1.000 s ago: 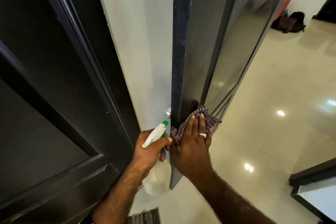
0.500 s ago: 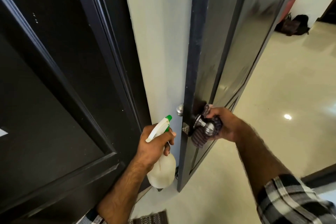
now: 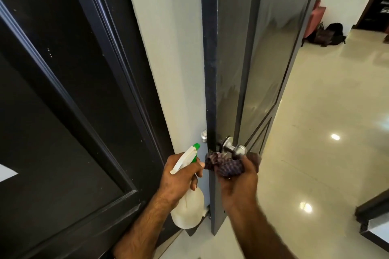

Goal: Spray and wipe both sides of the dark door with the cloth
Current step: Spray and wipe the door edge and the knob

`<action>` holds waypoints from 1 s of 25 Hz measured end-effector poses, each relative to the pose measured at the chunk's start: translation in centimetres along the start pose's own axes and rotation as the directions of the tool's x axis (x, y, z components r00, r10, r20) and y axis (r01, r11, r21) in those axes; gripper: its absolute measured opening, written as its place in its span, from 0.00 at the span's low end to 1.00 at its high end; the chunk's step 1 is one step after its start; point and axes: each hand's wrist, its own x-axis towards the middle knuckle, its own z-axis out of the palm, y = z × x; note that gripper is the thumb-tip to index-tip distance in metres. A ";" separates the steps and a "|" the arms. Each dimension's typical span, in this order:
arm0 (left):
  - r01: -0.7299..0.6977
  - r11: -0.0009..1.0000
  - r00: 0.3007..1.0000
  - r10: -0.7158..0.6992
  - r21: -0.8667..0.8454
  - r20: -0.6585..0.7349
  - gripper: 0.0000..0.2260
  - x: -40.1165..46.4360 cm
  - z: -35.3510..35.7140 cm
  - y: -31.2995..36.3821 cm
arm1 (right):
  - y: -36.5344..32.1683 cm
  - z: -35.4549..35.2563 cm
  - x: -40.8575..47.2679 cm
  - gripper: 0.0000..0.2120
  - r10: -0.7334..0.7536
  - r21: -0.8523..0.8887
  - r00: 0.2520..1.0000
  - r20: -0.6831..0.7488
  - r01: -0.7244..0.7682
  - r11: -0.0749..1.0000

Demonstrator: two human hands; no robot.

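Note:
The dark door [image 3: 263,52] stands ajar, its edge facing me, its glossy right face streaked with wet marks. A steel knob [image 3: 240,150] sticks out of the right face; a second knob [image 3: 203,135] shows on the far side. My right hand [image 3: 240,183] grips a bunched checked cloth [image 3: 226,165] just below the knob, against the door's edge. My left hand [image 3: 179,178] holds a white spray bottle [image 3: 188,210] with a green nozzle, pointing up beside the door's edge.
Another dark panelled door [image 3: 63,111] fills the left. A pale wall [image 3: 174,59] lies between it and the open door. Shiny tiled floor [image 3: 326,132] spreads to the right, with dark bags [image 3: 328,33] far back and a dark frame [image 3: 372,223] at lower right.
My right hand went from pressing the cloth flat on the door, to around the knob, to below the knob with the cloth bunched. The left hand has barely moved.

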 end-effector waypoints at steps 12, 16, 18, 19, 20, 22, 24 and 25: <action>-0.036 0.999 0.998 0.034 -0.030 -0.058 0.10 -0.9 -0.9 0.8 | -3.4 -0.1 3.1 0.36 -0.200 -0.709 0.774 0.601 0.400 -0.581; -0.002 0.997 0.997 -0.003 -0.076 -0.073 0.10 -0.9 -1.4 0.3 | -6.8 -2.7 2.8 0.33 -0.042 -0.523 0.724 0.688 0.455 -0.720; 0.008 0.995 0.997 -0.014 -0.096 -0.070 0.11 -1.0 -1.6 0.1 | -6.3 -5.7 2.8 0.27 -0.037 -0.461 0.660 0.750 0.482 -0.745; 0.007 0.995 0.998 -0.012 -0.098 -0.060 0.11 -0.9 -1.6 0.0 | -6.1 -7.0 2.3 0.20 -0.088 -0.546 0.673 0.735 0.510 -0.664; 0.007 0.996 0.998 -0.012 -0.092 -0.054 0.11 -0.7 -1.6 -0.2 | -6.3 -7.5 1.5 0.13 -0.186 -0.717 0.730 0.658 0.532 -0.450; 0.018 0.996 0.999 -0.021 -0.090 -0.041 0.10 -0.4 -1.4 -0.5 | -7.3 -8.0 2.8 0.06 -0.347 -0.912 0.873 0.344 0.399 0.098; 0.031 0.995 0.999 -0.033 -0.098 -0.023 0.11 -0.2 -1.0 -0.8 | -8.6 -7.5 4.9 0.07 -0.233 -0.888 0.955 0.184 0.263 0.378; 0.030 0.994 0.999 -0.031 -0.101 -0.011 0.11 -0.1 -0.7 -0.8 | -9.1 -7.3 5.7 0.15 -0.154 -0.875 0.972 0.177 0.228 0.428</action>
